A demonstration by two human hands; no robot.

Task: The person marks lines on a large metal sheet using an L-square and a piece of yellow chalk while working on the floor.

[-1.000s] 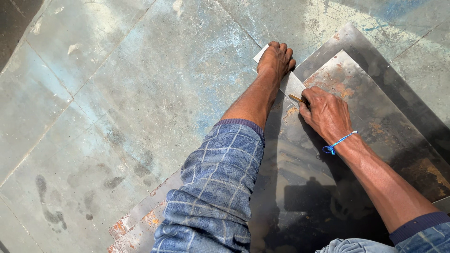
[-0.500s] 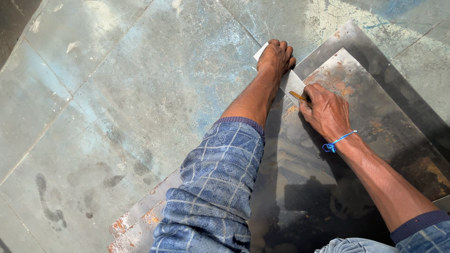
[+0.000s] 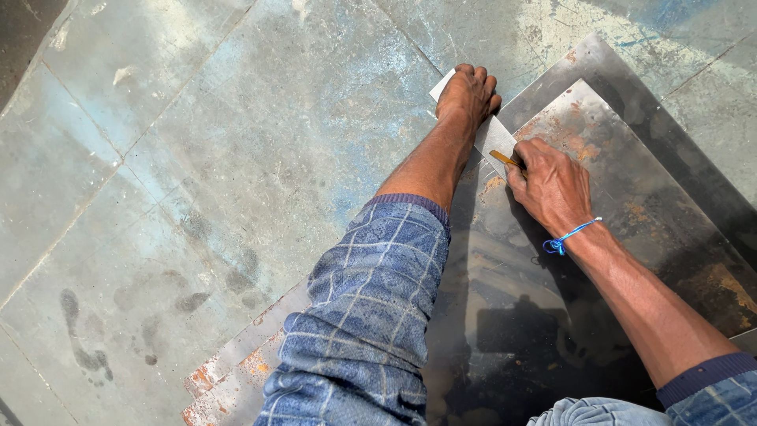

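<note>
The left hand (image 3: 467, 93) lies palm down with its fingers stretched flat, pressing on a pale straightedge (image 3: 490, 136) that runs slantwise under it; it grips nothing, only holds the strip down. The right hand (image 3: 552, 185) sits just beside it, nearer the body, curled closed around a thin yellowish-brown marking tool (image 3: 505, 158) whose tip touches the long edge of the straightedge. A blue string bracelet (image 3: 569, 237) circles the right wrist.

Both hands rest on a stack of rusty metal sheets (image 3: 631, 158) lying on the floor; the upper sheet spreads under and beyond the right hand, and a darker, wider sheet shows past its far edge. The far end of the straightedge sticks out past the left fingertips over the grey, scuffed concrete floor (image 3: 197, 158), which stretches away beyond the left hand. The left forearm wears a blue checked sleeve (image 3: 371, 308), pushed up below the elbow. A similar cuff shows on the right arm at the frame's lower corner
</note>
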